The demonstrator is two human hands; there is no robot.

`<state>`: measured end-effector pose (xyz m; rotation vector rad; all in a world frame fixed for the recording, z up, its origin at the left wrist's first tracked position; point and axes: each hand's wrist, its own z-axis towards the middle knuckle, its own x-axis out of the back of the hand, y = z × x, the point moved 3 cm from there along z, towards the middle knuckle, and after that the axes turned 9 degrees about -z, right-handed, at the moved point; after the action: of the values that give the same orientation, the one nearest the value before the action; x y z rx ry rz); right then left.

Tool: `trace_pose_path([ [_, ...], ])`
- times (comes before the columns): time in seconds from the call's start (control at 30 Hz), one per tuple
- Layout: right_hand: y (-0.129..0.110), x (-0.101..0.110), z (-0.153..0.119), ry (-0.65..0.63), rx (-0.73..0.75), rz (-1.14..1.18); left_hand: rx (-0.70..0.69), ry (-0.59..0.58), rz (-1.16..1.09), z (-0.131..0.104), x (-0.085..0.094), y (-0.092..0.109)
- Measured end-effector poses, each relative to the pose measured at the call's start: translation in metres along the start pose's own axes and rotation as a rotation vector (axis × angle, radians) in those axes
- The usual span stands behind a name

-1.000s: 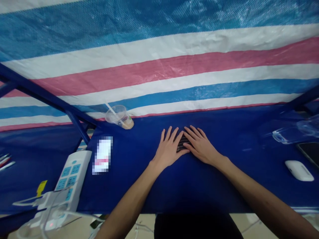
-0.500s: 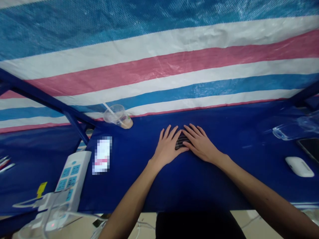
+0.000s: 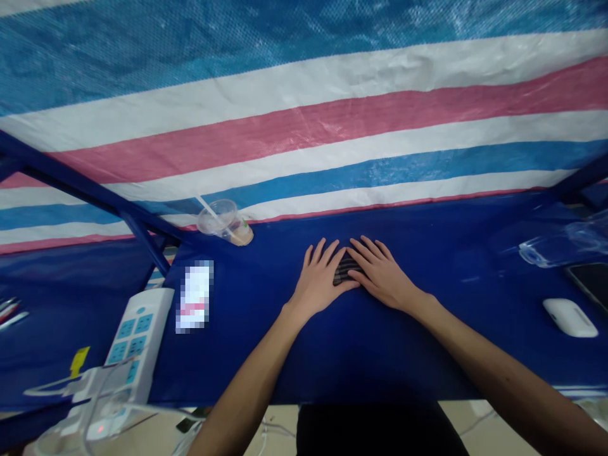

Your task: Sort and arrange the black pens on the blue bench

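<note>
Between my hands lies a small dark object with striped rows on the blue surface; most of it is covered, so I cannot tell its kind. My left hand rests palm down at its left side, fingers spread forward and thumb along its near edge. From the right, my right hand also lies flat, its fingers apart and partly over the dark object. Neither hand is closed round anything, and the two thumbs almost meet.
A plastic cup with a straw lies at the back left. A blurred-out phone-like rectangle and a white power strip are on the left. To the right are a white earbud case, a dark phone and a clear bottle.
</note>
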<state>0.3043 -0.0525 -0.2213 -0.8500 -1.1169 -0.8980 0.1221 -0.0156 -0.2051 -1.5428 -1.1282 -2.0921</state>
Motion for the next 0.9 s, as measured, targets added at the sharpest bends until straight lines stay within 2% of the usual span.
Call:
trace_pose_path([
  [0.37,0.0,0.002,0.0,0.011,-0.009,0.053,0.006,0.006,-0.048,-0.001,0.004,0.003],
  [0.53,0.001,0.013,-0.002,0.163,-0.02,0.184,-0.002,0.012,-0.041,-0.002,0.006,0.006],
  [0.67,-0.002,0.026,-0.002,0.257,0.047,0.283,-0.006,0.0,-0.038,-0.003,0.006,0.008],
  [0.9,-0.004,0.036,-0.006,0.23,0.125,0.278,-0.005,-0.004,-0.045,-0.005,0.006,0.013],
])
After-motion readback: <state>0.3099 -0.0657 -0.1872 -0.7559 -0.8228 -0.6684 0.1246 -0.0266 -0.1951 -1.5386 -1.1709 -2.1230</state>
